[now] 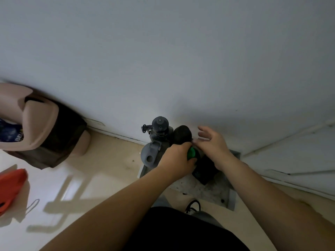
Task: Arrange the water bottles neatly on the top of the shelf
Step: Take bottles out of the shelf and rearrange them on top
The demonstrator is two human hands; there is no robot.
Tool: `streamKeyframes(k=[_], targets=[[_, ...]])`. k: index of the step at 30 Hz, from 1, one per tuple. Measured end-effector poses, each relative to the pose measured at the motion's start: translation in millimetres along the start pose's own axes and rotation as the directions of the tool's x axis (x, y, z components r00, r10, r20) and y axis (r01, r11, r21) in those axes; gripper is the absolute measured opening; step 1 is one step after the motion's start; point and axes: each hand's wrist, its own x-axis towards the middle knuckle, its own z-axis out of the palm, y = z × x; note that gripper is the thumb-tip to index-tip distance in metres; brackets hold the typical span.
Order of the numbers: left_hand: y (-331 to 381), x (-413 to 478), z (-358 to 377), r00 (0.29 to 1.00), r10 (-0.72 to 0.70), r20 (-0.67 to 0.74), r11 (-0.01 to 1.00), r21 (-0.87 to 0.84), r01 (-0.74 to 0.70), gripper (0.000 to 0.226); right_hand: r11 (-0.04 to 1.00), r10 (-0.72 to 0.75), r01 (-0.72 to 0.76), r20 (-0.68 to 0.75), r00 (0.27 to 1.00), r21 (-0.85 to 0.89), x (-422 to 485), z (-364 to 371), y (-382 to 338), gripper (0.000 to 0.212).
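Several water bottles stand close together on the grey shelf top (203, 191) against the white wall. A dark grey bottle with a round cap (159, 127) is at the back, a grey flip-lid bottle (149, 156) at the front left, and a black-capped bottle (182, 134) at the back right. My left hand (178, 160) is shut on a green-capped bottle (191, 153) in the middle. My right hand (213, 145) hovers just right of it, fingers spread, near the black cap. A black object (204, 171) sits under my right wrist.
A tan and dark brown bin (47, 131) stands on the floor at the left by the wall. A red object (10, 187) lies at the far left edge. White panelling (293, 153) runs along the right. The beige floor surrounds the shelf.
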Motion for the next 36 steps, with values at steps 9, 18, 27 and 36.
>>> streamKeyframes(k=[9, 18, 27, 36], targets=[[50, 57, 4, 0.997, -0.072, 0.028, 0.976, 0.207, 0.065, 0.022, 0.910, 0.280, -0.251, -0.043, 0.959, 0.329, -26, -22, 21, 0.029], [49, 59, 9, 0.988, -0.152, -0.015, 0.984, 0.096, 0.152, 0.041, 0.853, 0.285, -0.316, 0.136, 0.949, 0.415, -21, -30, 23, 0.045], [39, -13, -1, 0.953, -0.153, -0.262, 0.987, -0.097, 0.132, 0.052, 0.975, 0.138, -0.132, -0.024, 0.990, 0.181, -42, -25, 16, 0.013], [16, -64, 19, 0.954, -0.147, -0.261, 0.982, -0.155, 0.109, 0.026, 0.981, 0.112, -0.099, -0.068, 0.991, 0.169, -82, -2, 27, 0.017]])
